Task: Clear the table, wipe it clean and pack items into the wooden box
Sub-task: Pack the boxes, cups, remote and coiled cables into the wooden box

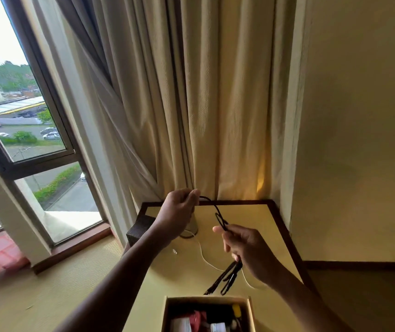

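Head view: I saw both hands raised over the table (251, 216), working one black cord (218, 215).
Left hand (179, 212): its fingers pinched the cord's free end, up and away from the right hand.
Right hand (249, 250): clenched round a bundle of loops, whose ends dangled below its palm.
Wooden box (206, 298): sat open just beneath those dangling loops, several items inside.
White cable (206, 259): lay on the table under both hands, not yet packed.
Risk: I judged the loops could slip from the right hand's hold and tangle if the left drew its strand too taut. The dangling ends might also snag the white cable or catch the box's rim.
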`<state>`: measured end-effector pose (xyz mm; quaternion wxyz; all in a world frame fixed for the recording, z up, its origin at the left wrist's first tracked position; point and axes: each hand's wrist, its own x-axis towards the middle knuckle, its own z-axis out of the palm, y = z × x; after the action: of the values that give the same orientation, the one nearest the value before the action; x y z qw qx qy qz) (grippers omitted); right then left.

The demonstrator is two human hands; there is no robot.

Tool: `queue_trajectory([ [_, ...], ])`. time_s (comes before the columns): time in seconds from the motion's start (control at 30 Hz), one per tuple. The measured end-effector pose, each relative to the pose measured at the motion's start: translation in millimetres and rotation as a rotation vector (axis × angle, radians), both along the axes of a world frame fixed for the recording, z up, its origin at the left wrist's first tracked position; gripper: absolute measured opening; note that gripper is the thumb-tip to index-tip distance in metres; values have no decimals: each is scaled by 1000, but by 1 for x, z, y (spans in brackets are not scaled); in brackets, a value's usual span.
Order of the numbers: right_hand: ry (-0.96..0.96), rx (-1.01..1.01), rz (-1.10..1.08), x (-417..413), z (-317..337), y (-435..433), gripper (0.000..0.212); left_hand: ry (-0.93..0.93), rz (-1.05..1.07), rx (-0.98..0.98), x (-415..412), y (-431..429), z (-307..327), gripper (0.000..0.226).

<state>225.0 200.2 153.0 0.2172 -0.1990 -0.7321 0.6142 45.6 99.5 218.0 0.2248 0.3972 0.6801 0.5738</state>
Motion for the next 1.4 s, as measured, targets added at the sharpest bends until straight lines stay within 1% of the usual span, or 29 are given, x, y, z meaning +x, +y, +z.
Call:
queue_trajectory([
  [0.1,12,12,2,5,6,4,28,128,65,-4,-7,-4,-5,39],
  [0.13,-9,54,19,7,8,5,28,131,101,22,-10,-7,-4,37],
  [0.23,-76,233,13,9,10,8,25,43,207,118,-24,-11,0,38],
  [0.3,-8,275,-81,7,12,6,22,77,242,107,-27,-11,4,37],
  [0.4,160,300,-320,4,9,4,21,147,292,44,-25,-8,8,36],
  [0.47,250,273,-456,0,6,3,20,126,356,27,-27,-8,6,36],
  [0.53,286,184,-566,-1,3,9,23,73,435,24,-33,-9,-1,32],
  [0.6,334,-92,-660,2,1,20,27,12,543,58,-38,-11,-6,33],
  [0.67,348,-367,-718,6,-4,29,26,-73,633,122,-40,-12,-8,37],
  [0.73,298,-496,-748,8,-15,34,24,-111,663,151,-41,-14,-5,36],
  [0.8,215,-551,-738,7,-27,38,22,-127,546,150,-35,-15,-2,34],
  [0.87,146,-586,-681,5,-36,39,19,-165,325,145,-21,-15,3,33],
  [0.93,144,-595,-574,2,-36,35,16,-175,134,127,-3,-13,10,31],
  [0.97,129,-560,-503,1,-35,32,19,-170,65,115,6,-11,13,32],
  [1.0,72,-477,-423,1,-34,29,29,-171,15,116,15,-8,17,33],
  [1.07,-125,-276,-261,-1,-35,22,60,-186,-37,127,29,-1,24,37],
  [1.1,-208,-215,-185,-2,-36,17,74,-205,-58,131,35,2,28,37],
  [1.13,-272,-172,-126,-3,-40,11,82,-234,-81,137,39,5,31,36],
  [1.17,-311,-147,-80,-3,-43,3,86,-266,-104,141,43,7,34,35],
  [1.2,-337,-142,-54,-4,-47,-5,84,-304,-127,146,45,9,37,35],
  [1.23,-346,-162,-52,-6,-52,-11,75,-343,-144,156,47,11,39,34],
  [1.3,-327,-226,-78,-8,-60,-22,46,-412,-143,178,49,13,42,33],
  [1.33,-315,-216,-101,-9,-64,-25,36,-430,-128,194,49,14,43,33],
  [1.37,-306,-174,-136,-11,-69,-27,31,-439,-108,211,48,13,44,34],
  [1.4,-304,-120,-205,-12,-73,-28,35,-455,-96,233,47,11,45,36],
])
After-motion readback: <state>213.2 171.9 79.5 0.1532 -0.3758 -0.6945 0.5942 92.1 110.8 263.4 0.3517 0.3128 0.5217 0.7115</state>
